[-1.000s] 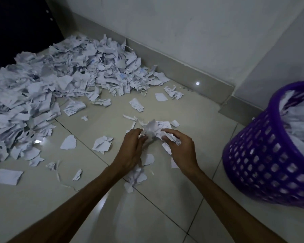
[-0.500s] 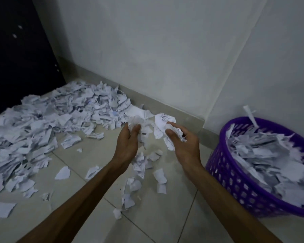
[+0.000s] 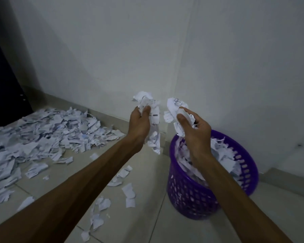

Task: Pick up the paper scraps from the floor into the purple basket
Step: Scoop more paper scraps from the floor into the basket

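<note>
Above purple basket [image 3: 244, 174], hands gripping printed scraps [image 3: 152, 113], text unreadable

The room is dim. Two pale plaster walls [image 3: 112, 50] meet in a corner. A grey skirting board [image 3: 102, 118] runs along their foot. The floor [image 3: 147, 216] has light glossy tiles with thin joints. A dark panel [image 3: 0, 76] stands at the far left.
</note>
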